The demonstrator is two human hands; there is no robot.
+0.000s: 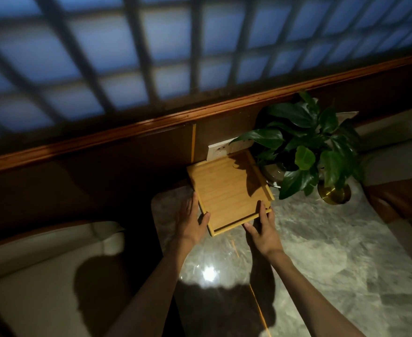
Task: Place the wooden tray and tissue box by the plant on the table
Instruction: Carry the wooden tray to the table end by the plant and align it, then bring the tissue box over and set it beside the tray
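Note:
A light wooden tray (pixel 227 190) with low rims lies at the far end of the marble table (pixel 321 251), just left of the green leafy plant (pixel 307 147). My left hand (pixel 193 217) grips the tray's near-left edge, thumb on the rim. My right hand (pixel 263 227) holds the near-right corner, fingers on the rim. The tray is bare inside, with leaf shadows across it. No tissue box is in view.
A gold pot (pixel 335 194) stands under the plant's right side and a round grey pot (pixel 273 172) touches the tray's right rim. A white wall socket (pixel 219 150) sits behind the tray. Cream seats flank the table at left (pixel 42 276) and right (pixel 394 152).

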